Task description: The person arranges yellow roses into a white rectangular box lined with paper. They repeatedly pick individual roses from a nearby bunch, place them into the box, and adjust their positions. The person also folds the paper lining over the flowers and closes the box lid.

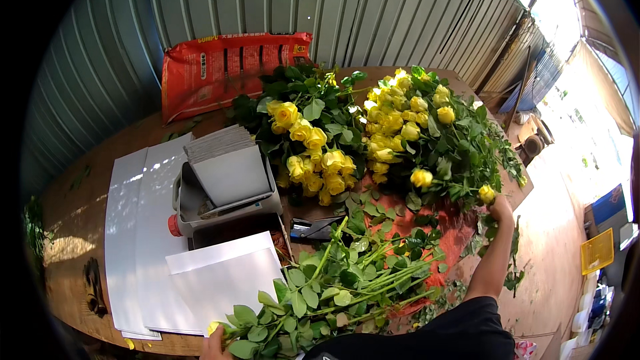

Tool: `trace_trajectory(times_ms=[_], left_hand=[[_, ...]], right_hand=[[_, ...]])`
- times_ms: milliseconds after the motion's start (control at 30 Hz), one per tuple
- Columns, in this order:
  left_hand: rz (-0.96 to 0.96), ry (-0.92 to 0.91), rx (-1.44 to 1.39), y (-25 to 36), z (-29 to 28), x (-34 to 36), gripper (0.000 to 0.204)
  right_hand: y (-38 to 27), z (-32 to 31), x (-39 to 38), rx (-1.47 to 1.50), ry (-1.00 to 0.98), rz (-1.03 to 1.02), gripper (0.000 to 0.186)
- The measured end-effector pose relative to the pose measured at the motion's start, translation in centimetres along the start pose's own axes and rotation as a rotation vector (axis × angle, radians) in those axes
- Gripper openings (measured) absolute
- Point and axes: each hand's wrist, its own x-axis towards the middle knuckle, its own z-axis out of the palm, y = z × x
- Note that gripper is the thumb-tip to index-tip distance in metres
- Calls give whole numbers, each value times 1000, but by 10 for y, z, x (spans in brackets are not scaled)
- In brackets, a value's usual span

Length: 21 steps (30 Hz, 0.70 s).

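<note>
At the right side of the table my right hand (500, 209) is closed just under the bloom of a yellow rose (487, 194). My left hand (215, 347), partly cut off by the lower edge, is closed beside a yellow bloom (213, 327) and appears to hold that rose; its fingertips are partly hidden. Between my arms lie several leafy green stems (373, 287), spread toward the right. Beyond them are two heaps of yellow roses, one at the centre (315, 137) and a larger one to its right (400, 117).
A cut-open canister (230, 217) with a red cap holds a stack of cards (233, 170). White sheets (143, 240) cover the left side. A black stapler-like tool (313, 229) lies near the middle. A red bag (233, 70) leans on the corrugated wall (280, 7). Loose leaves lie on red sheeting (457, 227).
</note>
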Motion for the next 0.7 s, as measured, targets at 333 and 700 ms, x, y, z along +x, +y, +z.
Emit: trace_trajectory(times_ms=[333,700], left_hand=[[-28,4,38,14,-9,1,72],[-23,-11,79,5,-3,-3,72]], right_hand=[[-185,-18,1,-257,-94,-328,18],[-169,-6,-55,339,198,-545,29]])
